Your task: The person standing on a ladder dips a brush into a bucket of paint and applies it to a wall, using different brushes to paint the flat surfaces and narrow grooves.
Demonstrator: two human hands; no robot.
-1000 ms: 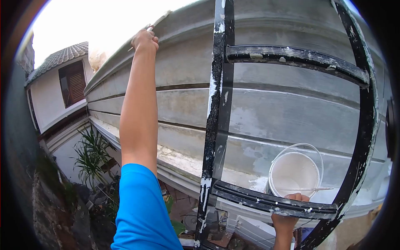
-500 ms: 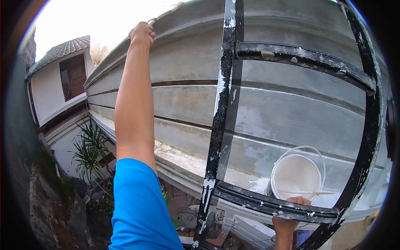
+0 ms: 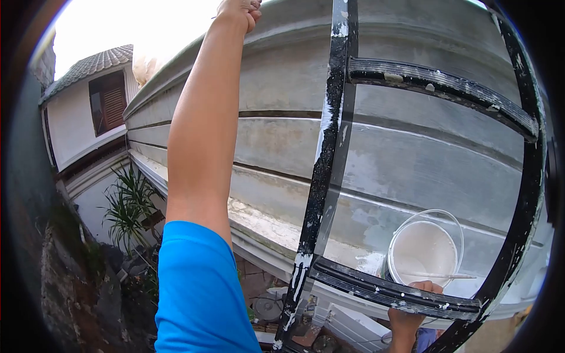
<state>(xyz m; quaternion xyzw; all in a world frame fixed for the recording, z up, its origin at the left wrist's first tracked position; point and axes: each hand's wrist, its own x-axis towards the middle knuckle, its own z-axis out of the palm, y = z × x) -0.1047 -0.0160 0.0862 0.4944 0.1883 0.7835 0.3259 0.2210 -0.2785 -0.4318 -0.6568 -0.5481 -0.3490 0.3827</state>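
Note:
My left hand (image 3: 240,9) is raised at the top edge, its arm in a blue sleeve (image 3: 200,282). Its fingers are curled closed; what they hold is cut off by the frame and cannot be made out. Low on the right, my right hand (image 3: 407,317) wraps round the lower rung (image 3: 388,292) of a black, paint-spotted ladder (image 3: 321,170). Just behind its fingertips stands a white bucket (image 3: 424,250) with pale paint inside and its wire handle raised. A thin stick (image 3: 435,275) lies across the bucket's mouth near the front rim.
A grey ribbed wall (image 3: 276,141) runs behind the ladder, above a ledge (image 3: 265,226). Far below are a spiky plant (image 3: 126,203), a round fan-like object (image 3: 268,307) and clutter. A house with a shuttered window (image 3: 107,103) stands at the left.
My left hand has moved up and right, partly out of the frame. The ladder and bucket appear slightly farther right as the view shifts. My right hand keeps its place on the rung.

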